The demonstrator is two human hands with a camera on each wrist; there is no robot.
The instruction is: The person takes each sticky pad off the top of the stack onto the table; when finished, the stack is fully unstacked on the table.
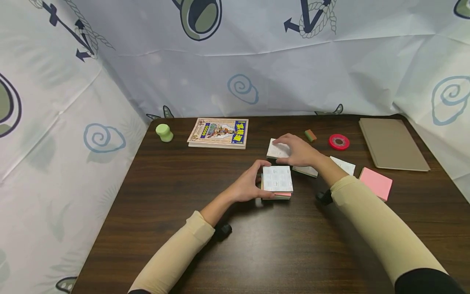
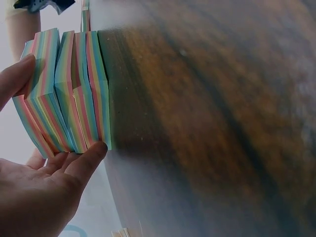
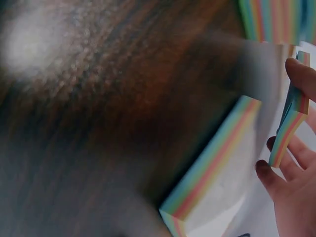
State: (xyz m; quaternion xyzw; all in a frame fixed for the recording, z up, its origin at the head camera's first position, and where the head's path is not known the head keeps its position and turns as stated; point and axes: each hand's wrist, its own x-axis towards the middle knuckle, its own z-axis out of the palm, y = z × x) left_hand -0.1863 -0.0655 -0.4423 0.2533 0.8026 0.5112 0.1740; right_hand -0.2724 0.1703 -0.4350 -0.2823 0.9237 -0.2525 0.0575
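In the head view, my left hand (image 1: pixel 249 183) holds a stack of square note pads (image 1: pixel 277 179) by its sides, thumb near, fingers far. The left wrist view shows striped, multicoloured page edges on that stack (image 2: pixel 64 94), its layers slightly askew. Just beyond it, my right hand (image 1: pixel 299 151) pinches a white-topped note pad (image 1: pixel 276 149). The right wrist view has this pad (image 3: pixel 291 123) between thumb and fingers, lifted off the table. Under and beside the right forearm lie a white pad (image 1: pixel 306 171), another white pad (image 1: pixel 343 164) and a pink pad (image 1: pixel 376 183).
Along the back stand or lie a green knobbed object (image 1: pixel 164 132), illustrated books (image 1: pixel 218 133), a small orange-and-green block (image 1: pixel 310 135) and a red tape roll (image 1: pixel 339 142). A beige flat notebook (image 1: pixel 394 143) lies at the right. Printed cloth hangs behind the dark wooden table (image 1: pixel 176 171).
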